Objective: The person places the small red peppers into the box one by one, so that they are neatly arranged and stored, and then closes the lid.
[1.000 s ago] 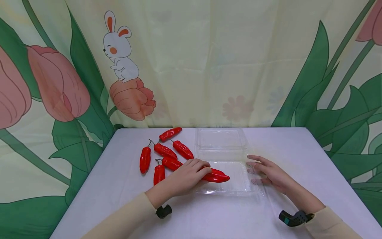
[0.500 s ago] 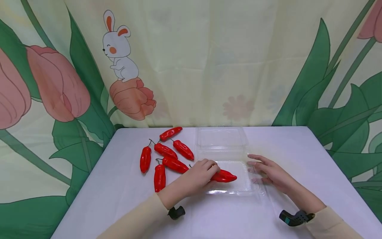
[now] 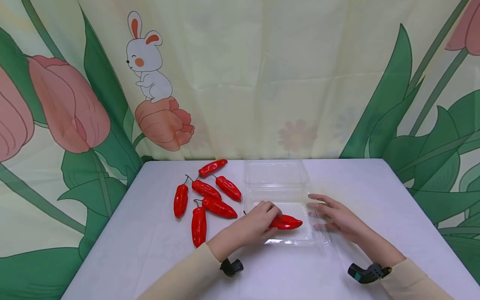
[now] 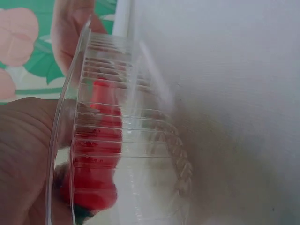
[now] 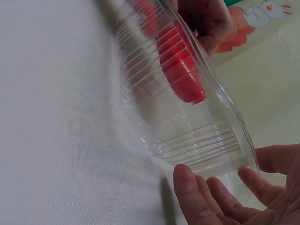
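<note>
My left hand [image 3: 258, 221] grips a glossy red chili pepper [image 3: 288, 223] over the base of a clear plastic clamshell box [image 3: 311, 237]. The pepper's pointed end sticks out to the right from under my fingers. Through the ribbed wall in the left wrist view, the red pepper [image 4: 97, 161] shows inside the box. Relaxed and spread, the fingers of my right hand [image 3: 339, 216] are at the right side of the box. In the right wrist view, the fingertips [image 5: 184, 176] are by the box's ribbed end wall. The box's lid [image 3: 276, 173] lies folded back.
Several red chili peppers [image 3: 228, 188] with dark stems lie loose on the white-covered table [image 3: 157, 250], left of the box. One pepper [image 3: 198, 227] lies close to my left forearm. Behind the table hangs a printed curtain [image 3: 232, 79] with tulips and a rabbit.
My left hand has moved to the right, carrying the pepper further over the box's base. My right hand has stayed at the box's right side.
</note>
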A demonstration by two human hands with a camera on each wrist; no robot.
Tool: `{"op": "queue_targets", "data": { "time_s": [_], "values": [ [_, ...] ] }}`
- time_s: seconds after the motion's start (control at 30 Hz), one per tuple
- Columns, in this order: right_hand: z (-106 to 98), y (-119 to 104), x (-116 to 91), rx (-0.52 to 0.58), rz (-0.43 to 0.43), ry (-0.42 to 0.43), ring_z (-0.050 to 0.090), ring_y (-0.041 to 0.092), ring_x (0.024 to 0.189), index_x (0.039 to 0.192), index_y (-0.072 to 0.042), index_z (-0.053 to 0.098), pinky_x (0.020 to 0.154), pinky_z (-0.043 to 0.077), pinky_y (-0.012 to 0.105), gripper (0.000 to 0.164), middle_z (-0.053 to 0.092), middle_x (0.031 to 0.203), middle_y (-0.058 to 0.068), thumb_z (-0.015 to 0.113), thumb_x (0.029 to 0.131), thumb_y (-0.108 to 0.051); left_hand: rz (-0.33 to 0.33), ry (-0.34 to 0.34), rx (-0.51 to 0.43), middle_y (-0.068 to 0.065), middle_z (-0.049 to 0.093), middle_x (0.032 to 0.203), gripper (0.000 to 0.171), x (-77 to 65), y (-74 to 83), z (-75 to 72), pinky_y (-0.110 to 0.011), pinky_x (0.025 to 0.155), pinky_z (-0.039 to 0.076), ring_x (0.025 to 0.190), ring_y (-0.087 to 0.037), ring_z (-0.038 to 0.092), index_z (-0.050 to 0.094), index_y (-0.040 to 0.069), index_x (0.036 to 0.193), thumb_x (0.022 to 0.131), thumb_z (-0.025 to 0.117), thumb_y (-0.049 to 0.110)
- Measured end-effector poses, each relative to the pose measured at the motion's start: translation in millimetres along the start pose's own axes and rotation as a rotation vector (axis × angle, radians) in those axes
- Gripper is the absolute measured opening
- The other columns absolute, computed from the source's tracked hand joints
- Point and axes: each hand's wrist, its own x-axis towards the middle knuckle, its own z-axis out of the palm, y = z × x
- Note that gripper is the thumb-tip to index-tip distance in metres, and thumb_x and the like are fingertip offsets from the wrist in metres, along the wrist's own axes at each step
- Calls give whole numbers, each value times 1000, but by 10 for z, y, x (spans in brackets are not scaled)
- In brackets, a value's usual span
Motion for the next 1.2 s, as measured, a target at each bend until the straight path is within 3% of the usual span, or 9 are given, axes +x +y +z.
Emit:
{"op": "queue_targets", "data": {
  "time_s": [0.63,1.03,1.2],
  "values": [
    [5,17,31,0,-4,10,46,46,139,162,-9,26,92,61,40,61,31,162,30,47,109,-30,-48,-169,-90,4,63,112,34,217,69,43,-15,79,48,97,-5,54,62,20,123,93,77,25],
    [4,26,30,-11,-3,18,41,49,143,162,-9,27,93,60,42,61,29,163,30,47,109,-32,-24,-187,-236,11,64,101,21,260,49,90,-14,80,48,91,-2,55,66,23,114,95,75,27],
    [12,30,21,-10,-7,16,40,49,144,163,-10,26,94,60,41,63,28,164,28,49,109,-33,-12,-182,-254,11,63,101,18,266,57,111,-14,81,48,91,-3,55,67,22,113,97,73,26]
  ]
}}
